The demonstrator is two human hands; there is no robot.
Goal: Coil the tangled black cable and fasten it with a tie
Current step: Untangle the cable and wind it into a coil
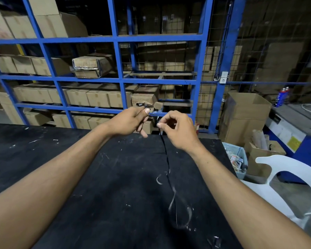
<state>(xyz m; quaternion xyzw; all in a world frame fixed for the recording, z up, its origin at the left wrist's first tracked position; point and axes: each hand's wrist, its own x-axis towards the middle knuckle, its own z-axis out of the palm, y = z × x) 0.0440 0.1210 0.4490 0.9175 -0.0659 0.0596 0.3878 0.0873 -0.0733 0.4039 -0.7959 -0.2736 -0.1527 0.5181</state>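
Note:
A thin black cable hangs from my raised hands down to the black table, where its lower part lies in loose loops near the front right. My left hand pinches the cable's upper end between thumb and fingers. A little to its right, my right hand pinches the same cable between thumb and forefinger. Both hands are held above the table's far edge. A short stretch of cable runs between them. I see no tie.
A blue metal rack filled with cardboard boxes stands behind the table. To the right are a white plastic chair, a bin of scraps and open cartons.

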